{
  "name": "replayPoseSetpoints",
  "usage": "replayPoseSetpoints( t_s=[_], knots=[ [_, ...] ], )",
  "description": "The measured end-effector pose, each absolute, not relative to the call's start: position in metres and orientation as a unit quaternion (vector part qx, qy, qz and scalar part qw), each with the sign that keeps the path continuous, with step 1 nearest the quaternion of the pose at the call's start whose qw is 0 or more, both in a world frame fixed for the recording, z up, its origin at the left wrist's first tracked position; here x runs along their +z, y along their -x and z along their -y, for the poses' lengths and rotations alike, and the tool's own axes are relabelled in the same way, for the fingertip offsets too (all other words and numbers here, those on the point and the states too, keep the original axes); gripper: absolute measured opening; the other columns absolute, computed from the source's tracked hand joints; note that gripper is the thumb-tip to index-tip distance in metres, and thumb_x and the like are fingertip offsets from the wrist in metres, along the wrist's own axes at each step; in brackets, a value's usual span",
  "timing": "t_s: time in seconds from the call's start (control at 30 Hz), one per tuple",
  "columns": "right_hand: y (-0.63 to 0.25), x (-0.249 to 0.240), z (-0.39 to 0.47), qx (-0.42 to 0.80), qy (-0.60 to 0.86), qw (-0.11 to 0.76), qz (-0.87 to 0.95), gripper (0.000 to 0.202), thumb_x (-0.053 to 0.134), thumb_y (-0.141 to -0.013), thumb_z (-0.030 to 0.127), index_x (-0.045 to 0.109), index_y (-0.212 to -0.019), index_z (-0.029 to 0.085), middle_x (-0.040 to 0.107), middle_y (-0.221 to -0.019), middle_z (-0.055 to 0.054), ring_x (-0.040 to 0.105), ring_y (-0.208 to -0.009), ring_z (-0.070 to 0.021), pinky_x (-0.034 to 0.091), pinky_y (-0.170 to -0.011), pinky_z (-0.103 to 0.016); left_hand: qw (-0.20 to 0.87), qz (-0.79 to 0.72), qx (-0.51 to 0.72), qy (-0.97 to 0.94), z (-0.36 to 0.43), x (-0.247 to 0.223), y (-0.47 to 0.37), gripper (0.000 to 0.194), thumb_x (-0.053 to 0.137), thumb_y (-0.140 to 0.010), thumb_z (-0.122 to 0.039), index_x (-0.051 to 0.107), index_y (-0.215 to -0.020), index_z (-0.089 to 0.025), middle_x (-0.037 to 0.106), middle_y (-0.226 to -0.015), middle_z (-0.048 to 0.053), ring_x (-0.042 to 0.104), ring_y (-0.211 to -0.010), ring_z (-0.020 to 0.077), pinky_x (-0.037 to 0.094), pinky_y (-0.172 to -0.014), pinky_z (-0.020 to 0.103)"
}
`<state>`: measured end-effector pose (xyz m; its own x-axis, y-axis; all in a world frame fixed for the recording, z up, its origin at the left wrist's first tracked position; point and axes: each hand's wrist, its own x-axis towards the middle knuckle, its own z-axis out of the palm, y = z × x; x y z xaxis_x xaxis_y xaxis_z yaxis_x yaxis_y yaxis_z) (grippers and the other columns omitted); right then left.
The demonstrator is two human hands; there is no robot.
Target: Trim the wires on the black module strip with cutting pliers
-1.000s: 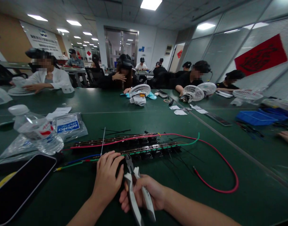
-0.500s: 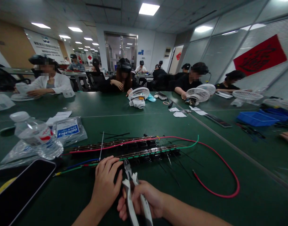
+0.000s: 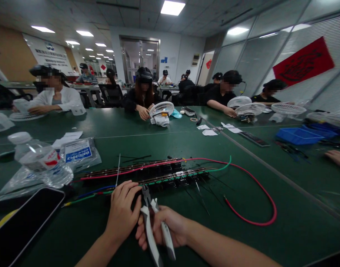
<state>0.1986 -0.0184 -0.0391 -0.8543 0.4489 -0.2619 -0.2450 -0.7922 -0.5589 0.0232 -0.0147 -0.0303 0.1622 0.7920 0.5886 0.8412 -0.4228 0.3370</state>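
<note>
My left hand [image 3: 123,207] has its fingers bent over the left part of the near long dark strip [image 3: 175,177], with a green wire [image 3: 82,200] running out past it. My right hand [image 3: 170,226] is wrapped round a pair of diagonal cutters [image 3: 148,226] with white and grey handles. The handles are spread apart. Their jaws point at the strip beside my left fingertips; whether they touch it is unclear. A red cable [image 3: 203,159] lies along the far strip [image 3: 103,171] and loops to the right. A white cable tie [image 3: 118,168] sticks up by my left hand.
A phone [image 3: 28,226] and a water bottle [image 3: 42,161] stand at left, near a plastic bag [image 3: 81,152]. Cut black tie ends [image 3: 214,196] are scattered at right. Across the table, people handle white fans [image 3: 161,109]. Blue trays [image 3: 297,136] are at far right.
The view has shifted slightly, and the cutters' jaws are marginally nearer my left fingers. Opposite, one person has brought a raised hand down to a fan; another person's fan has moved right.
</note>
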Motion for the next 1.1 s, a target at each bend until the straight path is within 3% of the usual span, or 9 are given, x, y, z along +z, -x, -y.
replayPoseSetpoints(
  t_s=[0.67,0.9,1.1],
  knots=[
    [-0.203,-0.032,0.019,0.933,0.184,0.159,0.265,0.042,0.05,-0.057,0.011,0.061,-0.097,0.008,0.07,-0.089,-0.012,0.067,-0.081,-0.0218,0.043,-0.085,-0.041,0.016,0.527,-0.388,0.756,0.01,-0.028,-0.019,0.021,0.05,-0.087,-0.017,0.062,-0.103,-0.021,0.064,-0.106,0.009,0.054,-0.109,0.0292,0.043,-0.094,0.049],
    [-0.22,-0.02,0.013,0.915,0.239,0.131,0.299,0.04,0.051,-0.057,0.008,0.062,-0.095,0.008,0.07,-0.078,-0.008,0.066,-0.069,-0.0179,0.047,-0.073,-0.034,-0.013,0.502,-0.41,0.762,0.01,-0.026,-0.027,0.023,0.048,-0.09,-0.018,0.059,-0.109,-0.021,0.063,-0.109,0.009,0.055,-0.109,0.0277,0.043,-0.096,0.048],
    [-0.228,-0.016,0.008,0.911,0.242,0.111,0.314,0.042,0.052,-0.054,0.008,0.062,-0.095,0.009,0.07,-0.078,-0.007,0.066,-0.069,-0.0183,0.049,-0.071,-0.034,-0.04,0.497,-0.418,0.759,0.014,-0.023,-0.032,0.027,0.045,-0.093,-0.018,0.054,-0.118,-0.02,0.063,-0.112,0.009,0.056,-0.109,0.0261,0.046,-0.095,0.046]
  ],
)
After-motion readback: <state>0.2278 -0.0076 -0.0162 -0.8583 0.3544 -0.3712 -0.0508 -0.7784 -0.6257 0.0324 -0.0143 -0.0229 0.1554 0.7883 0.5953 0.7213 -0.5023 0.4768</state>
